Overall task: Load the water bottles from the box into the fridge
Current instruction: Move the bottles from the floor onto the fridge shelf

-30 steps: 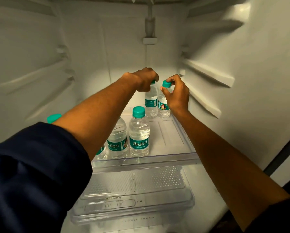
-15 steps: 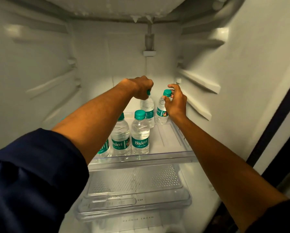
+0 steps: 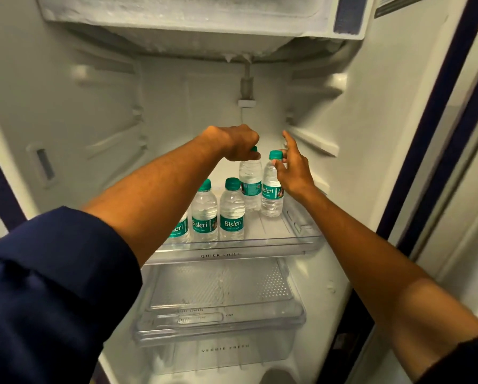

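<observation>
Fingers of the left hand (image 3: 236,144) curl down over the cap of the rear-left bottle (image 3: 250,184), a clenched grip holding it by the top; the cap shows only as a green sliver under the knuckles. The right hand (image 3: 293,170) is nearly released: its fingers are spread and mostly straight, the forefinger raised clear, while the thumb and perhaps one fingertip touch the neck just under the cap of the rear-right bottle (image 3: 271,189). Whether that touch amounts to a pinch cannot be told.

Both rear bottles stand upright, just beside each other, at the back right of the clear shelf tray (image 3: 301,239) marked "QUICK CHILL". In front stand two more bottles, one (image 3: 204,214) and another (image 3: 232,214), with a third (image 3: 180,230) half hidden behind the left forearm. The box is not in view. Below sits a vegetable drawer (image 3: 221,347).

As a judgement, the main hazard is tipping. These bottles look tall and narrow, and a hand drawn back carelessly could catch a cap and knock one over; standing so close, one falling bottle would likely strike its neighbour. The left forearm passes directly above the front row, so a low withdrawal could sweep those bottles off the tray's front lip. Lifting each hand straight up before pulling back would lessen the risk.
</observation>
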{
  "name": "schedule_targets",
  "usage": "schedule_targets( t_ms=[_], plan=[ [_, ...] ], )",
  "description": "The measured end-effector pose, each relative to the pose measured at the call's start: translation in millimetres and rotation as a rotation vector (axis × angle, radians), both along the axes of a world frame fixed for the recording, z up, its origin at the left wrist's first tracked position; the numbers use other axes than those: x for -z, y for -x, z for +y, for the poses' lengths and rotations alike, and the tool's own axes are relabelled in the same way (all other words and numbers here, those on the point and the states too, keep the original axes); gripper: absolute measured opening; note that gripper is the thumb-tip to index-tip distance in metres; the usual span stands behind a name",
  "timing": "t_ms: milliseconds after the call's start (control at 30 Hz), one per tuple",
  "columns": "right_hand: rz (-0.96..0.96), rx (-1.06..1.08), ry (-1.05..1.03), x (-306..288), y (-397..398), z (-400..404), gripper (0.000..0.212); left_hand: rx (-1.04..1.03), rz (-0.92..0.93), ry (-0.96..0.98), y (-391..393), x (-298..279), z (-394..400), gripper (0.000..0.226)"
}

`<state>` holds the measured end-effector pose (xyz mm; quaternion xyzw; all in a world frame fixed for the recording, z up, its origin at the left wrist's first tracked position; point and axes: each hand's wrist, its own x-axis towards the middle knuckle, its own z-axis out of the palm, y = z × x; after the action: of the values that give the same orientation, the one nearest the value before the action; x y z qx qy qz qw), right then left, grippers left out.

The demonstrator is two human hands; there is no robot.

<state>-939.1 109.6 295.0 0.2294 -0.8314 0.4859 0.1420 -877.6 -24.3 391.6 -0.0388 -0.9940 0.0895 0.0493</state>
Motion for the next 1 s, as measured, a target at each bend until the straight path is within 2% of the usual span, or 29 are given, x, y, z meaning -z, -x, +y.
schedule_targets(
  t_ms=[767,900,1000],
  plan=[
    [-0.007,-0.151,-0.020,27,-46,49,0.081,-0.039,-0.139,0.136,-24,30,38,0.050],
    [-0.020,-0.169,0.026,28,-50,52,0.082,-0.041,-0.110,0.138,-25,36,38,0.055],
    [-0.036,-0.166,0.076,24,-54,53,0.073,-0.056,-0.070,0.170,-25,38,41,0.059]
  ],
)
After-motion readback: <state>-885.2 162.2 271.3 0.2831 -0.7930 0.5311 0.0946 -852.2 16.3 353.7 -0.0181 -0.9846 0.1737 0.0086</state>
